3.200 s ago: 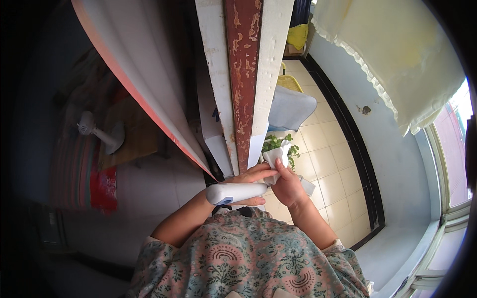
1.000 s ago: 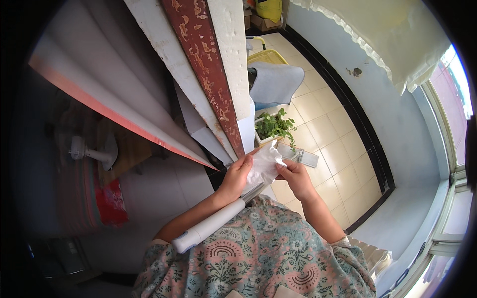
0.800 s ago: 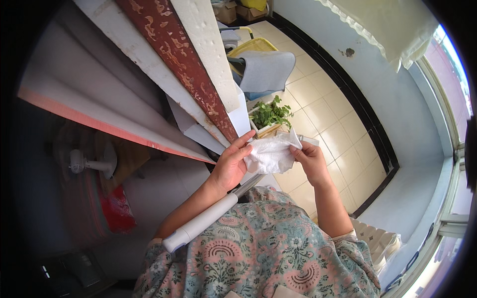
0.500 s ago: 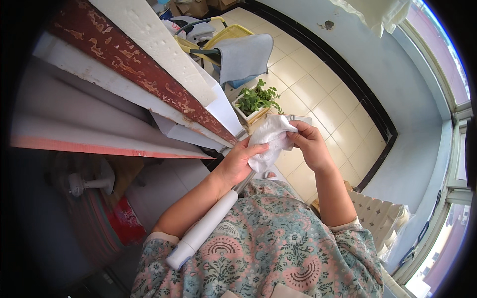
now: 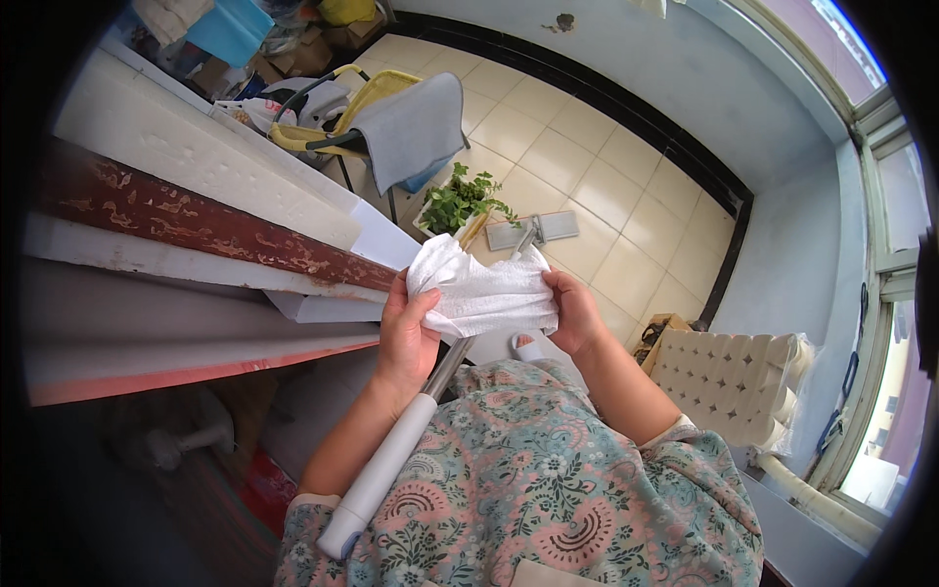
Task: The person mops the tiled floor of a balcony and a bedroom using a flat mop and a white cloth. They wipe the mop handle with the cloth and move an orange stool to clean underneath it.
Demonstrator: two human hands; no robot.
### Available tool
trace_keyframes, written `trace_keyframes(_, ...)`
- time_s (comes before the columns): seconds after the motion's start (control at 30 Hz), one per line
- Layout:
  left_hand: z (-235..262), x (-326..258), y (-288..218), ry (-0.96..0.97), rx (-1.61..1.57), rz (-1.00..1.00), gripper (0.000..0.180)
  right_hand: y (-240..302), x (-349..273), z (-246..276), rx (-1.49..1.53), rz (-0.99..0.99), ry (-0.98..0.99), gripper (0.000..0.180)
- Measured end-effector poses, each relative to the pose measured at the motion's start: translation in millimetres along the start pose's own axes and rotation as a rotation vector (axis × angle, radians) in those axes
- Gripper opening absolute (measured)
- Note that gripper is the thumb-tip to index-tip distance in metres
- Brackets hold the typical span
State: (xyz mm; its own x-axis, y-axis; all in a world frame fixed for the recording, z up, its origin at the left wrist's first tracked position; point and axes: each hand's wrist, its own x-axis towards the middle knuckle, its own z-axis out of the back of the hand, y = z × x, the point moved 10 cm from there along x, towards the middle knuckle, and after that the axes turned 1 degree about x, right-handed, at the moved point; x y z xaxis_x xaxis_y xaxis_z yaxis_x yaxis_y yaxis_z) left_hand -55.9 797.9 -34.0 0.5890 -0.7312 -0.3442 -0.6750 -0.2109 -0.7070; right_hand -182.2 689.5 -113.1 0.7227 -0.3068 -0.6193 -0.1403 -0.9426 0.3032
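Observation:
A thin white cloth (image 5: 494,298) is stretched between my two hands at the middle of the view. My left hand (image 5: 409,328) grips its left end, thumb on top. Its right end is pinched in my right hand (image 5: 575,311). A flat mop's white handle (image 5: 386,470) leans against my body inside my left forearm, and its metal pole passes under the cloth. Beyond the cloth, the mop's grey flat head (image 5: 558,226) lies on the floor; the cloth hides part of the pole.
A potted green plant (image 5: 460,201) stands just past the cloth. Behind it a yellow-framed folding chair (image 5: 377,93) has a grey cloth (image 5: 413,127) over it. White foam and red-brown boards (image 5: 215,220) crowd the left. A wrapped pack of paper rolls (image 5: 729,382) sits at right, below the window.
The white cloth was bunched between my hands and is now pulled out wide. My hands have moved apart. The view has shifted, bringing the mop head into plain sight.

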Motion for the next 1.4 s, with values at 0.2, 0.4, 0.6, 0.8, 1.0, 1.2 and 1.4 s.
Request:
trace_keyframes(0.2, -2.5, 0.0, -3.7, 0.058, 0.185, -0.045, 0.041, -41.9, -25.9, -28.0, -0.441, -0.238, 0.346, 0.047)
trace_keyframes(0.4, -11.2, -10.4, -38.1, -0.016, 0.649, -0.287, 0.045, -37.6, 29.2, 63.2, -0.319, -0.139, -0.196, 0.038)
trace_keyframes(0.6, -60.7, -27.5, -38.0, 0.383, 0.581, -0.178, 0.025, -128.8, 70.3, 47.3, -0.048, -0.305, -0.183, 0.035)
trace_keyframes(0.8, -104.8, -98.6, -96.1, 0.893, 0.269, 0.006, 0.041, -121.1, 115.3, 38.7, 0.214, -0.091, -0.387, 0.031)
trace_keyframes(1.0, -116.1, -161.6, -168.6, 1.202, 0.409, -0.549, 0.056, -112.7, 138.6, 38.6, 0.342, -0.018, -0.477, 0.024)
trace_keyframes(1.2, -133.9, -185.3, -182.8, 0.974, 0.716, -0.753, 0.026, -96.8, 118.1, 8.6, 0.372, -0.076, -0.475, 0.016)
trace_keyframes(1.4, -144.0, -137.1, -164.2, 0.821, 0.588, -0.856, 0.026, 0.0, 127.0, 32.6, 0.327, 0.11, -0.473, 0.014)
